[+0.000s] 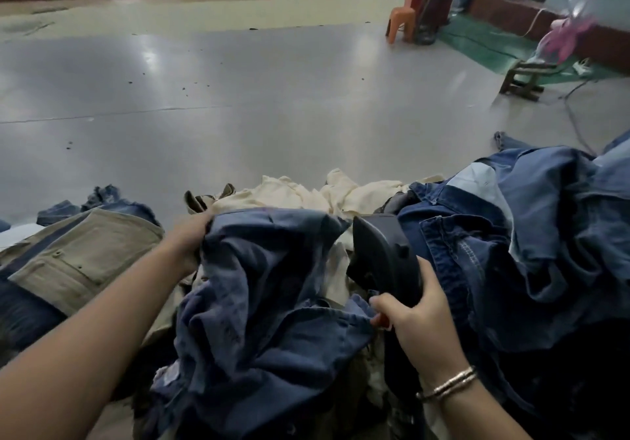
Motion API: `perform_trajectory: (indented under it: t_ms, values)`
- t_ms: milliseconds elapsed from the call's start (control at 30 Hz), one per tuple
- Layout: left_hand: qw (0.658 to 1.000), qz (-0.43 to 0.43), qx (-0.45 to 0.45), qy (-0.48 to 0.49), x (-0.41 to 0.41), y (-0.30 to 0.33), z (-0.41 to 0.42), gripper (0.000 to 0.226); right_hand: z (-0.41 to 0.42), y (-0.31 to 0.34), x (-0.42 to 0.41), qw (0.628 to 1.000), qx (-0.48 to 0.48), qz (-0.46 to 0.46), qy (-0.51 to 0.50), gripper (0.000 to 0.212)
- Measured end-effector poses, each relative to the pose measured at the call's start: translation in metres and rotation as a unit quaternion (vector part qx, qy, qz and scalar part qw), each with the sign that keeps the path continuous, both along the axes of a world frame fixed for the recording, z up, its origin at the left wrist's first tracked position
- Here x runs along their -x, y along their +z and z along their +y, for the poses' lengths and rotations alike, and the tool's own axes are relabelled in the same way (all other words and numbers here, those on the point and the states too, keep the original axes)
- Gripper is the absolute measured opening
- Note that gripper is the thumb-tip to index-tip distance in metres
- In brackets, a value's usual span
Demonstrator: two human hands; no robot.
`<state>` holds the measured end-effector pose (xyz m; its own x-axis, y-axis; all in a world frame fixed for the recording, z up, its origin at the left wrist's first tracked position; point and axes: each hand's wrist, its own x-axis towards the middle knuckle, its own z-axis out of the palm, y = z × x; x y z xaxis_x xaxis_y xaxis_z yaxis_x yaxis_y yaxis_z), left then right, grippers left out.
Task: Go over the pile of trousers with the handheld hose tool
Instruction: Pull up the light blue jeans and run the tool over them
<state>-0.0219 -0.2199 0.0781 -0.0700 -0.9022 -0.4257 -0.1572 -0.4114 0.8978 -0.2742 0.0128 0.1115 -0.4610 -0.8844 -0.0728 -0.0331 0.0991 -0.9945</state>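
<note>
Head view: a heap of trousers (306,269) spreads across the near part of a grey floor (238,98), filling the lower part of the frame.
Containers: none shows; the garments lie loose on the floor.
Blue trousers (266,286): crumpled on top of the heap, in the middle between the two forearms.
Khaki trousers (85,255): flat at the left, pocket flap up, just beside the left forearm.
Cream garments (306,190): at the far edge of the heap, behind the blue pair.
Dark denim (511,252): bunched high at the right, touching the tool's far side.
Hose tool (385,255): black, wedge-shaped head tilted up and away from the person, standing over the heap just right of the blue trousers; no hose can be made out.
Left hand (191,235): arm stretched forward, fingers curled over the far left edge of the blue trousers and gripping the cloth; fingertips hidden under the fold.
Right hand (416,316): wrapped around the tool's handle from behind, thumb toward the blue cloth, a red part showing under the thumb; bracelets (450,385) on the wrist.
Background: an orange plastic chair (402,23) far off on the right, a low wooden stool (525,78) nearer, well apart from the heap.
</note>
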Motion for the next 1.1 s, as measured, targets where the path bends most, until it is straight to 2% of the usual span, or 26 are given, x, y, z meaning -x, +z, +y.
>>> perform_trajectory:
  t_ms: [100, 133, 167, 200, 233, 267, 300, 333, 367, 433, 467, 500, 533, 600, 633, 667, 733, 767, 800, 867, 900, 933, 967, 1000, 1067, 1100]
  values:
    - [0.976, -0.106, 0.019, 0.191, -0.04, 0.008, 0.006, 0.017, 0.006, 0.0, -0.011, 1.0, 0.003, 0.017, 0.018, 0.043]
    - [0.959, -0.16, 0.058, 0.229, -0.042, 0.001, 0.013, 0.016, 0.008, -0.001, -0.014, 1.0, 0.001, 0.02, 0.023, 0.045]
    - [0.93, -0.247, 0.143, 0.234, -0.039, -0.009, 0.026, 0.024, 0.009, -0.003, -0.016, 0.999, -0.003, 0.024, 0.028, 0.048]
    - [0.896, -0.316, 0.254, 0.179, -0.029, -0.022, 0.043, 0.029, 0.01, -0.004, -0.018, 0.999, -0.008, 0.029, 0.036, 0.049]
    - [0.862, -0.34, 0.366, 0.08, -0.013, -0.033, 0.066, 0.026, 0.011, -0.005, -0.019, 0.998, -0.013, 0.032, 0.043, 0.05]
    - [0.827, -0.344, 0.443, -0.039, 0.003, -0.047, 0.088, 0.024, 0.012, -0.005, -0.018, 0.998, -0.015, 0.033, 0.049, 0.05]
    - [0.796, -0.351, 0.469, -0.15, 0.02, -0.063, 0.109, 0.026, 0.012, -0.005, -0.017, 0.998, -0.014, 0.03, 0.054, 0.05]
    - [0.777, -0.372, 0.448, -0.238, 0.037, -0.078, 0.123, 0.033, 0.013, -0.005, -0.015, 0.998, -0.015, 0.027, 0.057, 0.049]
    - [0.775, -0.413, 0.381, -0.288, 0.051, -0.09, 0.131, 0.049, 0.014, -0.006, -0.013, 0.998, -0.018, 0.023, 0.056, 0.048]
    - [0.78, -0.499, 0.244, -0.29, 0.066, -0.108, 0.127, 0.072, 0.015, -0.007, -0.007, 0.999, -0.021, 0.015, 0.044, 0.046]
    - [0.753, -0.53, 0.225, -0.317, 0.068, -0.108, 0.124, 0.07, 0.016, -0.009, -0.003, 0.999, -0.02, 0.012, 0.034, 0.043]
    - [0.724, -0.533, 0.266, -0.347, 0.064, -0.107, 0.125, 0.063, 0.016, -0.01, 0.001, 0.999, -0.018, 0.011, 0.024, 0.041]
    - [0.695, -0.507, 0.351, -0.369, 0.056, -0.104, 0.128, 0.058, 0.016, -0.01, 0.003, 1.0, -0.018, 0.01, 0.018, 0.04]
    - [0.615, -0.433, 0.476, -0.455, 0.035, -0.102, 0.143, 0.051, 0.015, -0.01, 0.005, 1.0, -0.02, 0.007, 0.016, 0.038]
    - [0.557, -0.424, 0.488, -0.522, 0.023, -0.104, 0.153, 0.046, 0.015, -0.01, 0.005, 1.0, -0.022, 0.006, 0.018, 0.038]
    - [0.513, -0.419, 0.44, -0.606, 0.012, -0.104, 0.163, 0.041, 0.015, -0.012, 0.004, 0.999, -0.027, 0.009, 0.025, 0.039]
    - [0.478, -0.42, 0.233, -0.735, 0.001, -0.106, 0.179, 0.034, 0.017, -0.016, -0.001, 0.998, -0.045, 0.023, 0.043, 0.043]
    - [0.492, -0.421, 0.165, -0.744, 0.0, -0.106, 0.184, 0.033, 0.018, -0.018, -0.003, 0.997, -0.051, 0.029, 0.047, 0.045]
    - [0.538, -0.419, 0.144, -0.717, 0.002, -0.107, 0.184, 0.034, 0.019, -0.02, -0.005, 0.997, -0.055, 0.035, 0.05, 0.046]
    - [0.691, -0.386, 0.218, -0.571, 0.018, -0.105, 0.179, 0.03, 0.02, -0.021, -0.006, 0.996, -0.063, 0.047, 0.052, 0.047]
    - [0.771, -0.351, 0.275, -0.455, 0.029, -0.105, 0.171, 0.024, 0.02, -0.022, -0.006, 0.995, -0.066, 0.048, 0.053, 0.047]
    - [0.832, -0.322, 0.311, -0.329, 0.041, -0.105, 0.161, 0.017, 0.02, -0.022, -0.005, 0.995, -0.069, 0.047, 0.052, 0.047]
    - [0.87, -0.307, 0.316, -0.221, 0.054, -0.105, 0.151, 0.011, 0.019, -0.023, -0.004, 0.995, -0.071, 0.045, 0.051, 0.047]
    - [0.893, -0.308, 0.291, -0.155, 0.067, -0.105, 0.14, 0.018, 0.019, -0.022, -0.003, 0.995, -0.073, 0.044, 0.05, 0.046]
    - [0.916, -0.323, 0.192, -0.141, 0.088, -0.113, 0.124, 0.039, 0.016, -0.021, -0.002, 0.996, -0.071, 0.04, 0.044, 0.045]
    - [0.915, -0.342, 0.143, -0.158, 0.094, -0.119, 0.117, 0.047, 0.014, -0.02, -0.002, 0.996, -0.067, 0.037, 0.04, 0.045]
